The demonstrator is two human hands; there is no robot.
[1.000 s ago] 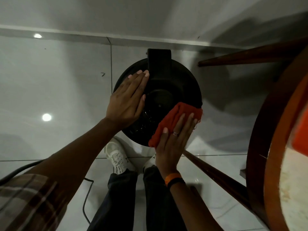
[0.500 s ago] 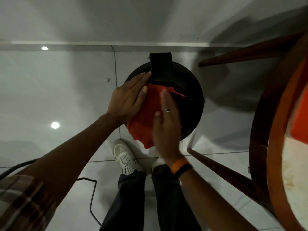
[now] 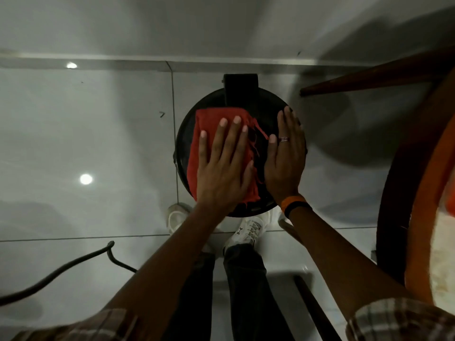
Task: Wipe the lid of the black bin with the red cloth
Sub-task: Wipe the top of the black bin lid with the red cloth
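I look straight down at the round lid of the black bin (image 3: pixel 269 104) on the floor, with a black hinge block (image 3: pixel 241 88) at its far edge. The red cloth (image 3: pixel 205 124) lies spread over the lid's left half, its frayed edge toward the middle. My left hand (image 3: pixel 221 168) lies flat on the cloth, fingers spread, pressing it onto the lid. My right hand (image 3: pixel 284 163), with a ring and an orange and black wristband, rests flat on the bare right side of the lid, beside the cloth's fringe.
A round wooden table (image 3: pixel 391 193) stands close on the right, its dark legs (image 3: pixel 369 75) slanting past the bin. A black cable (image 3: pixel 61 271) lies on the glossy tiled floor at lower left. My white shoes (image 3: pixel 248 230) stand just in front of the bin. The wall runs behind it.
The cloth went from under my right hand, at the lid's right edge, across to the left half under my left hand. My right hand now lies on the bare right side.
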